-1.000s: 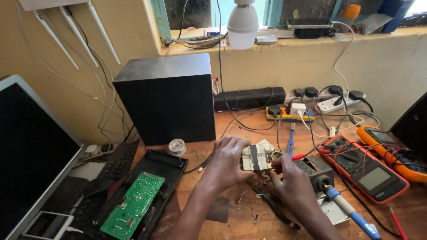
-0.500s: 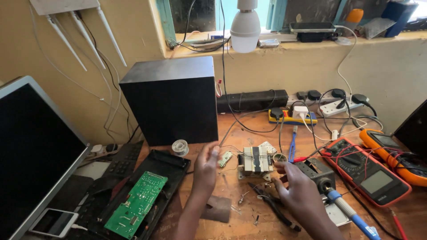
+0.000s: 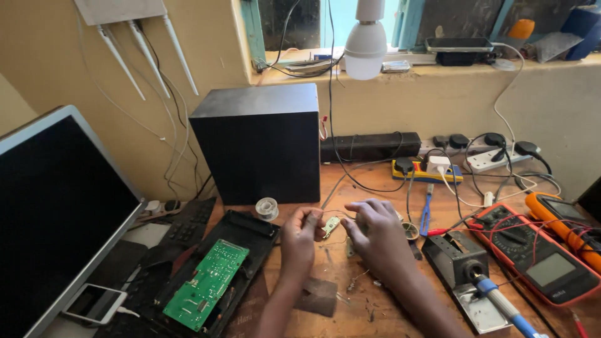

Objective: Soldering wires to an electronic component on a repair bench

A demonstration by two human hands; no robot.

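Compared with half a second ago, both hands are sitting closer together now and the right one is covering the little transformer block that was lying in the open. The left hand (image 3: pixel 299 235) is pinching something tiny between thumb and fingertips, looks like a wire lead, right next to a small pale circuit board piece (image 3: pixel 330 224) that's just above the desk (image 3: pixel 375 188), between the two hands. The right hand (image 3: pixel 375 231) is curled over the transformer, fingers closed down on it, though I can't really see the part under the palm.

My guess is they're lining up the lead with that small board, so it's the positioning step before any joining. Next move probably needs a steady hold and a free hand for the blue-handled soldering iron (image 3: pixel 501 300) resting on its stand (image 3: pixel 460 266) to the right. The solder spool (image 3: pixel 267 207) is sitting by the black speaker box (image 3: pixel 260 144), and the green circuit board (image 3: pixel 206 283) is lying in its open black casing on the left.
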